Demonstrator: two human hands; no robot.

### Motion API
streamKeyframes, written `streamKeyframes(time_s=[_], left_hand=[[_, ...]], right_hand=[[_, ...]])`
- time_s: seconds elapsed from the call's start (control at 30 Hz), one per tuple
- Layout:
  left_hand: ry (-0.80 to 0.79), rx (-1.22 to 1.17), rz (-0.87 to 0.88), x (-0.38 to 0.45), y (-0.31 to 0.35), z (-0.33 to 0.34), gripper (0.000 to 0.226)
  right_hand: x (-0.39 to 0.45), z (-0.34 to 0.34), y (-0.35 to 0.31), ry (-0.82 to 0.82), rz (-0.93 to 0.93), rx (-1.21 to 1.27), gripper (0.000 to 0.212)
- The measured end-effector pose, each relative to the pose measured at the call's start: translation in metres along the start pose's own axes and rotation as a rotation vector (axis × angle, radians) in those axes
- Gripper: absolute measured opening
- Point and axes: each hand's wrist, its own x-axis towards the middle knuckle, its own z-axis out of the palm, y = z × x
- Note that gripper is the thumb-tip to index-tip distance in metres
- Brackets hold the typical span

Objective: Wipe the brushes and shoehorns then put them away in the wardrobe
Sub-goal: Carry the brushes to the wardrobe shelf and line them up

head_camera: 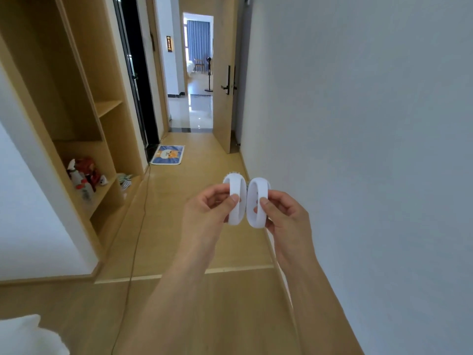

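Observation:
I hold two white loop-handled brushes side by side in front of me, over the wooden floor. My left hand (207, 208) pinches the left brush (235, 185) by its band, and short bristles show at its top edge. My right hand (286, 213) pinches the right brush (258, 201) the same way. The two brushes touch each other in the middle. The open wooden wardrobe (84, 119) stands to my left with bare upper shelves. No shoehorn or cloth is in view.
Spray bottles and a red item (84, 178) sit on a low wardrobe shelf, with striped fabric (125, 180) beside them. A black cable (138, 226) runs along the floor. A doormat (167, 155) lies ahead, a wooden door (225, 98) stands ajar, and a white wall (371, 149) is close on my right.

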Motion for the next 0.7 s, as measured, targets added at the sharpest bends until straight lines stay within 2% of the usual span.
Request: streamKeyframes(time_s=[0.17,0.37,0.7], left_hand=[[-0.024,-0.002,-0.002,0.108,-0.003,-0.014,0.019],[0.007,-0.004,-0.031,0.201,-0.029,-0.034,0.017],[0.172,0.07,-0.021,0.367,-0.068,-0.065,0.016]], right_hand=[[0.095,0.047,0.011,0.034,-0.009,0.018,0.015],[0.182,0.089,0.043,0.019,0.022,0.033,0.018],[0.357,0.161,0.112,-0.17,0.08,0.078,0.016]])
